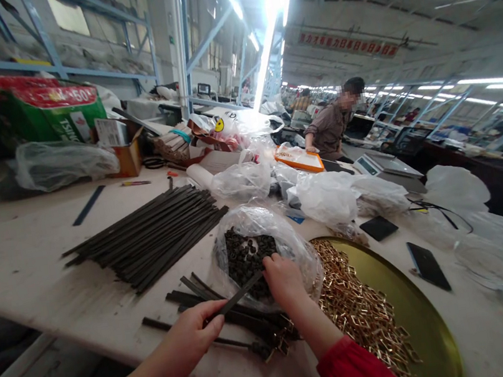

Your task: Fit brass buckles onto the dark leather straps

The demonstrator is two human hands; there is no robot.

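Note:
A dark flat strap (244,288) is stretched between my two hands. My left hand (201,325) pinches one end between thumb and fingers. At its other end my right hand (283,277) is closed on the strap, over the edge of a clear plastic bag (296,248). Small black loops (247,255) fill that bag. Under my hands lie more dark straps (200,287), some with gold buckles (281,338) near their ends. To the right, a gold round tray (421,314) carries a heap of gold rectangular buckles (353,299).
A stack of dark straps (154,231) lies left of the bag. Behind stand crumpled plastic bags (323,193), a cardboard box (128,156) and an orange tray (299,159). A phone (428,266) and scale (388,168) are right; another person (334,126) stands beyond.

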